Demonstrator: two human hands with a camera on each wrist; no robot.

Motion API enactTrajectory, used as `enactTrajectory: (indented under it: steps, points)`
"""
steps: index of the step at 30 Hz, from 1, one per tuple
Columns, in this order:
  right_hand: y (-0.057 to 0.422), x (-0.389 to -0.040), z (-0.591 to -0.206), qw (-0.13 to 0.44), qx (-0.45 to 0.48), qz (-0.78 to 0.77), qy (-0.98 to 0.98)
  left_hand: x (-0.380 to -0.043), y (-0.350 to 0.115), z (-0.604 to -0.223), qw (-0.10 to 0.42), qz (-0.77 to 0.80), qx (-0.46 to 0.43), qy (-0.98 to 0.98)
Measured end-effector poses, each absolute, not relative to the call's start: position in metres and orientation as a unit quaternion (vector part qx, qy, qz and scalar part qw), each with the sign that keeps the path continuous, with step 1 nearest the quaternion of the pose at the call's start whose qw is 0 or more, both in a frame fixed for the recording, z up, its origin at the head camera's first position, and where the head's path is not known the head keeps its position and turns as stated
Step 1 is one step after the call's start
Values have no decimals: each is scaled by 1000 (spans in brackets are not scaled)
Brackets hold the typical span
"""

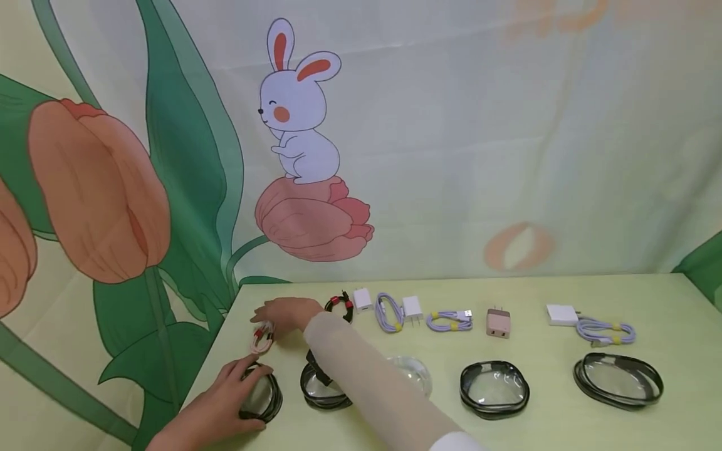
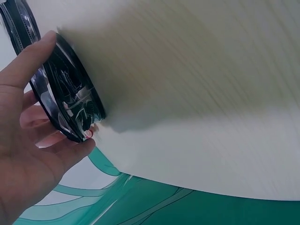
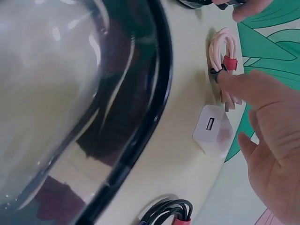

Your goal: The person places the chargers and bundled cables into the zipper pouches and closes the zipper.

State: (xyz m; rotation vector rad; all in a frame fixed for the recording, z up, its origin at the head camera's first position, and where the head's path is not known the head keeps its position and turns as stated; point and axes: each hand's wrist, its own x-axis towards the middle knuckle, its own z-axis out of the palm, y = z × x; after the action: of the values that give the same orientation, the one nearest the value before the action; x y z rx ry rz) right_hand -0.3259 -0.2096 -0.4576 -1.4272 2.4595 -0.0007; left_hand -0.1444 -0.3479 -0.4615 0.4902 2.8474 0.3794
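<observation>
At the table's left end my left hand (image 1: 211,404) grips a clear round pouch (image 1: 274,399) with black edging. In the left wrist view its thumb and fingers span the zippered pouch (image 2: 75,89). Just beyond, my right hand (image 1: 286,313) reaches over a coiled pink cable (image 1: 261,343). The right wrist view has its index fingertip at the black tie of the pink cable (image 3: 224,44), which also bears a red strap; the thumb stands apart. Beside that hand sits a white charger block (image 3: 209,124), hidden in the head view.
A back row holds a black cable (image 1: 340,302), white chargers (image 1: 413,308), lilac cables (image 1: 389,313) and a pink charger (image 1: 498,322). In front lie more clear pouches (image 1: 494,413), one partly under my right forearm (image 1: 372,382). A printed fabric backdrop (image 1: 429,188) rises behind the table.
</observation>
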Motion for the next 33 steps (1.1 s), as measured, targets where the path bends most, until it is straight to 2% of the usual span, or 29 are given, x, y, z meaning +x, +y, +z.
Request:
enactTrajectory:
  steps: [3, 7, 15, 24, 33]
  points:
    - [-208, -321, -456, 162, -484, -4, 860, -143, -347, -463, 116, 124, 156, 973]
    - [-208, -324, -456, 153, -484, -26, 861, -144, -346, -461, 109, 120, 155, 975]
    - [-218, -324, -466, 167, -523, -25, 835, -142, -348, -465, 107, 123, 167, 972]
    - [-220, -320, -468, 127, -539, -19, 833, -140, -346, -466, 108, 125, 163, 973]
    - [-219, -321, -472, 124, -516, -51, 846, -139, -346, -466, 90, 119, 162, 976]
